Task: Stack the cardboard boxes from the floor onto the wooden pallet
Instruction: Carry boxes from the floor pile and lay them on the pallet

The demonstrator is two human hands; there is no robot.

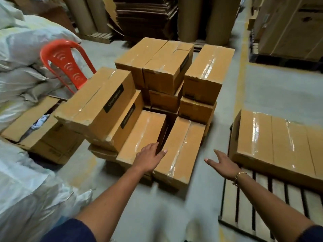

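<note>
Several taped cardboard boxes are piled on the floor in the middle. The nearest box (180,151) lies lengthwise in front of me, with a second box (145,135) to its left. My left hand (150,157) reaches with straight fingers into the gap between these two, thumb touching the nearest box. My right hand (222,163) hovers open, just right of that box and apart from it, holding nothing. At the right, a wooden pallet (248,205) carries a row of boxes (279,142) on its far part.
A red plastic chair (68,65) stands behind the pile at the left. White sacks (22,63) fill the left side, and an open box (36,126) lies beside them. Cardboard rolls (216,20) and flat cartons stand at the back. A loaded pallet (290,28) is far right.
</note>
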